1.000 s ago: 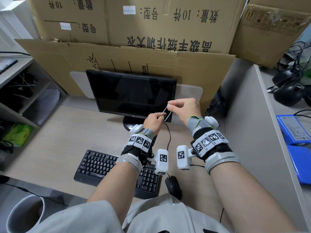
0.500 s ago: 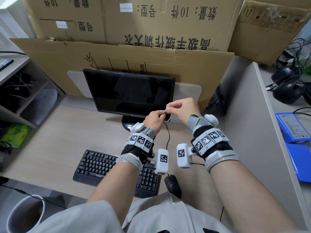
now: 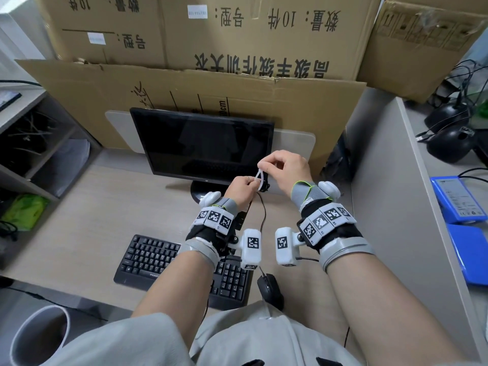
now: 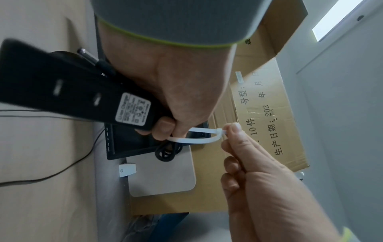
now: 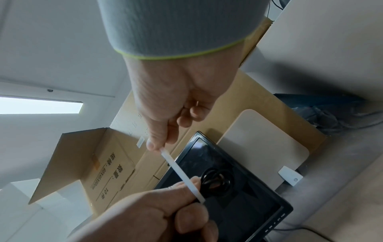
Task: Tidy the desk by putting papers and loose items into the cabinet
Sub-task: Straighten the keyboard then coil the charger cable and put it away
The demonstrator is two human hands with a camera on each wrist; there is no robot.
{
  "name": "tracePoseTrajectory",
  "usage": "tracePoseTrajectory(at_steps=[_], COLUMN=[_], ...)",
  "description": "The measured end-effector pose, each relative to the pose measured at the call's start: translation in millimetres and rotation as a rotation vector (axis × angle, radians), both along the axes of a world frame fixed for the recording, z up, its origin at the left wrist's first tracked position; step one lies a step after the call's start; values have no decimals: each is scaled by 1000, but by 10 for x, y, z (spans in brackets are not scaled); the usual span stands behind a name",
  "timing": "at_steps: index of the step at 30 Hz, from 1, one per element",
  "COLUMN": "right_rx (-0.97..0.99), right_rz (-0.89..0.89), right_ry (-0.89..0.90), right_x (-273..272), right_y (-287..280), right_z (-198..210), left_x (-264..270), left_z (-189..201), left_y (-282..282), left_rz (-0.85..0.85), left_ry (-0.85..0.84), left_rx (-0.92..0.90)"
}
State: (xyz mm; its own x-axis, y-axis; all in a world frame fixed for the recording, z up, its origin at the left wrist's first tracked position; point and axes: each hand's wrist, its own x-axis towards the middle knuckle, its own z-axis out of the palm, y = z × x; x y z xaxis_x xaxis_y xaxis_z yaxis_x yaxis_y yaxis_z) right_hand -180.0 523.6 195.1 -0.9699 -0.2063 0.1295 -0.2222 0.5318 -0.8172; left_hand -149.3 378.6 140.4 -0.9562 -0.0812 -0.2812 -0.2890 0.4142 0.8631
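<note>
Pinching cable tie (image 3: 260,178), both hands (image 3: 286,169)

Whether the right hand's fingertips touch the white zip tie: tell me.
Touching. The left wrist view shows the right hand pinching the white zip tie at its head between thumb and fingertip.

Soft, even daylight washes the head view with faint shadows and bowed wide-angle edges, a bright ceiling panel (image 5: 39,105) blows out at the right wrist, and the near sleeve (image 4: 176,19) blurs.
</note>
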Motion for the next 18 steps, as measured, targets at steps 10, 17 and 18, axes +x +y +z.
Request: tracePoseTrajectory(at_steps=[10, 17, 18], right_rx=[-105, -272, -254], right_rz=[-35, -3, 28], right_ry=[137, -22, -30], right_x=[77, 125, 127], right_y=[-83, -41, -45], right_z=[99, 41, 19], left_x=[7, 166, 178], left_z=[-30, -86, -71], left_y=[-122, -33, -21], left_rz=[82, 61, 64], left_ry=[-51, 3, 12], left_rx=[-49, 74, 114])
